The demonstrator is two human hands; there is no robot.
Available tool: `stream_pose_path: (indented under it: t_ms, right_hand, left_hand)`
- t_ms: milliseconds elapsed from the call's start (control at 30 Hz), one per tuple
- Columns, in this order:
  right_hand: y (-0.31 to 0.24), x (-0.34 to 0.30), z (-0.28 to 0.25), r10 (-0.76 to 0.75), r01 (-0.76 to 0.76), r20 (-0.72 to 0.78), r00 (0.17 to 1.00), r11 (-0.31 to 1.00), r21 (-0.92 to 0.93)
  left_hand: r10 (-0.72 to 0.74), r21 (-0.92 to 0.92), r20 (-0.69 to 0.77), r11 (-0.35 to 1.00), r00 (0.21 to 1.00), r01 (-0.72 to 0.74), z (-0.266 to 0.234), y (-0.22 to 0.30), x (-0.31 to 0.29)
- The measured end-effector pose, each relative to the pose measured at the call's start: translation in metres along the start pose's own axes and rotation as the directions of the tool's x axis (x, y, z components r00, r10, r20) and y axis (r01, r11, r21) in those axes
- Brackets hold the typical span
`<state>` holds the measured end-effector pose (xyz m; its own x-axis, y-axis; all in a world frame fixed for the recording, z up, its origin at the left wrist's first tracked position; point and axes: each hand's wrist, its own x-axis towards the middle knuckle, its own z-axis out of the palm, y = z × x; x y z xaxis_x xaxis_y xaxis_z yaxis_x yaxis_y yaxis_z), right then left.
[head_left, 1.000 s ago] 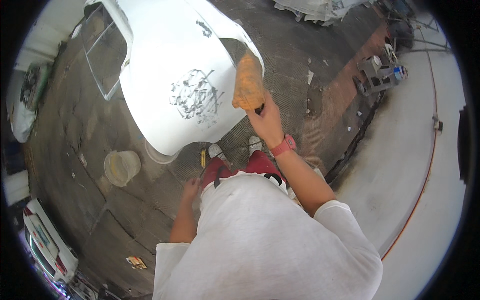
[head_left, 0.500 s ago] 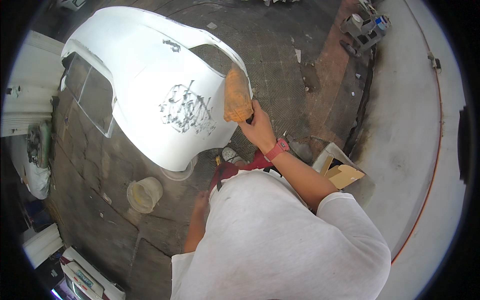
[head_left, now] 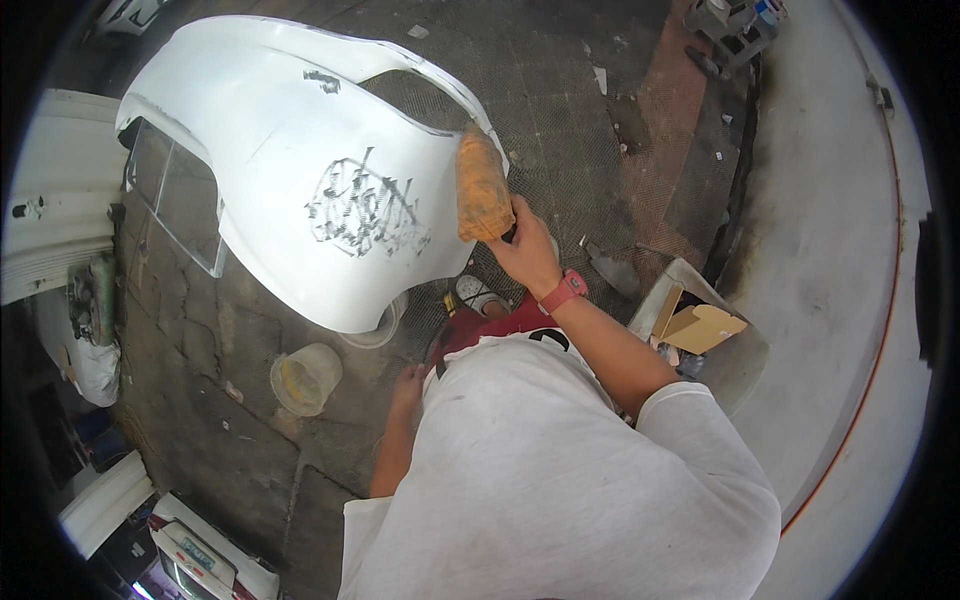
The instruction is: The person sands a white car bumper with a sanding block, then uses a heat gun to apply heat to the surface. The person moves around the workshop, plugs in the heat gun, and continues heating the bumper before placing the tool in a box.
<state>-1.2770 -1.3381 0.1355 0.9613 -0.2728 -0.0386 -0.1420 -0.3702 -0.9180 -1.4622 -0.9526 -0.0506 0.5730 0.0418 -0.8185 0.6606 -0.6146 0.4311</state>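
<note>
Before me stands a large white car body panel [head_left: 270, 190] with a window opening at its left and a curved cutout on its far right edge. A patch of dark scribbled marks [head_left: 365, 210] covers its middle. My right hand [head_left: 530, 248] is closed on one end of a long orange, dark-stained thing [head_left: 483, 188], perhaps cloth-covered; its kind I cannot make out. It is over the panel's right edge, and whether it touches cannot be told. My left hand [head_left: 408, 385] hangs low by my side, its fingers too small and partly hidden to read.
A pale bucket [head_left: 307, 380] stands on the dark floor at left, another bucket [head_left: 375, 328] under the panel's near edge. At right, an open cardboard box [head_left: 705, 328] lies on a grey surface near the white wall [head_left: 830, 230]. A white car [head_left: 215, 550] shows at lower left.
The view has shifted slightly, so the panel sits a little further left and the bucket further right. My right hand still holds the orange thing near the panel's right edge.
</note>
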Motion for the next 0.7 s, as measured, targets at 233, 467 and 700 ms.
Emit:
stream_pose_path:
  t_ms: [233, 467, 700]
  right_hand:
    - [0.006, 0.004, -0.001, 0.0, 0.001, -0.021, 1.0, 0.999, 0.049]
    - [0.007, 0.005, -0.003, -0.044, 0.044, -0.035, 0.998, 0.999, -0.004]
    - [0.001, 0.008, 0.001, -0.101, 0.106, -0.112, 0.989, 0.994, 0.04]
  left_hand:
    - [0.011, 0.034, -0.023, 0.999, 1.0, -0.01, 0.001, -0.008, -0.004]
    - [0.046, 0.014, -0.039, 0.999, 0.998, -0.045, 0.007, -0.007, -0.007]
    - [0.054, 0.04, -0.025, 0.998, 0.998, -0.053, 0.002, 0.007, -0.016]
